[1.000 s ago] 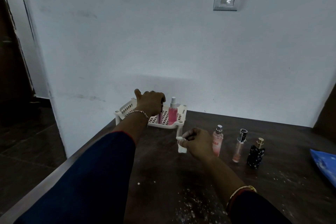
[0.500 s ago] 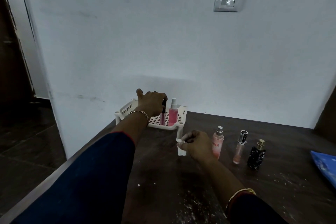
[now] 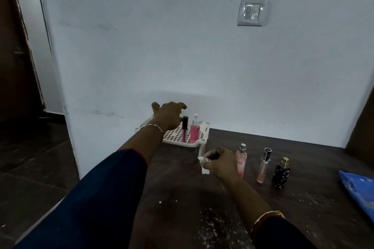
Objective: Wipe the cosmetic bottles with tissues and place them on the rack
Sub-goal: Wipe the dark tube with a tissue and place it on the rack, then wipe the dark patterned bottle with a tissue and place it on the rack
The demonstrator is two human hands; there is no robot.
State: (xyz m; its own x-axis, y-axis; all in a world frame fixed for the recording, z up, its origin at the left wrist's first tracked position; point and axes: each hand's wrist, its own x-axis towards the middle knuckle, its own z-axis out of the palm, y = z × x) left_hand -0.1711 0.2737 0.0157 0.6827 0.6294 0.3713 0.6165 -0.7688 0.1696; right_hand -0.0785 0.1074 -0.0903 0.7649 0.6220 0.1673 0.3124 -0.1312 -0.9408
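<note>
A white perforated rack (image 3: 175, 136) stands at the table's far left against the wall. On it stand a slim dark-capped lip gloss tube (image 3: 184, 131) and a pink spray bottle (image 3: 195, 132). My left hand (image 3: 168, 115) hovers just above and left of the tube, fingers spread, holding nothing. My right hand (image 3: 219, 162) rests on the table in front of the rack's leg and pinches a white tissue (image 3: 203, 160). To its right stand a pink mist bottle (image 3: 241, 159), a slim clear bottle (image 3: 264, 164) and a black speckled bottle (image 3: 281, 173).
The dark wooden table (image 3: 202, 204) carries white crumbs near its front. A blue packet (image 3: 358, 190) lies at the right edge. The white wall rises directly behind the rack. The table's left edge drops to a dark floor.
My left hand has let go of the lip gloss tube on the rack and lifted up, fingers opening. My right hand with the tissue has hardly moved.
</note>
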